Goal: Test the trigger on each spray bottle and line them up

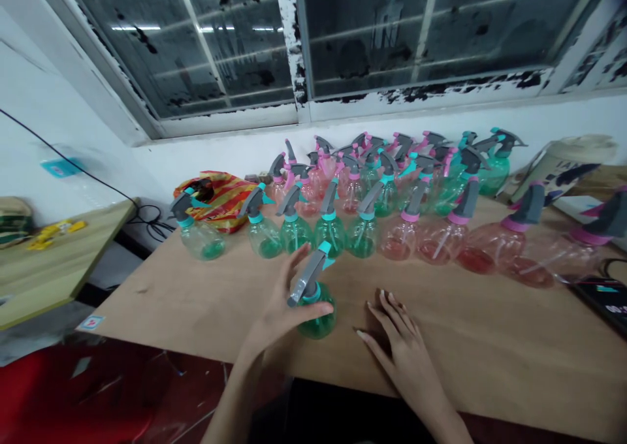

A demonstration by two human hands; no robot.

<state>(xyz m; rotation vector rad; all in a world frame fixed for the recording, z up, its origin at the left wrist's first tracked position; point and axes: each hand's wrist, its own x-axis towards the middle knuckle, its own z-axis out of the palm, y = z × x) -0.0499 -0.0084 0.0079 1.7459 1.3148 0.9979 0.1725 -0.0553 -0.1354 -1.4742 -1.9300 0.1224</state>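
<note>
My left hand (277,313) grips a green spray bottle (317,313) with a grey trigger head, standing upright near the front of the wooden table (490,339). My right hand (396,343) lies flat on the table just right of that bottle, fingers spread, holding nothing. Behind them stands a row of green spray bottles (294,232) on the left and pink spray bottles (441,241) on the right, with several more packed behind them toward the wall.
A red and yellow striped bag (223,196) lies at the table's back left. A dark phone (605,300) rests at the right edge. A cream container (563,163) leans at the back right. A lower table (44,261) stands to the left.
</note>
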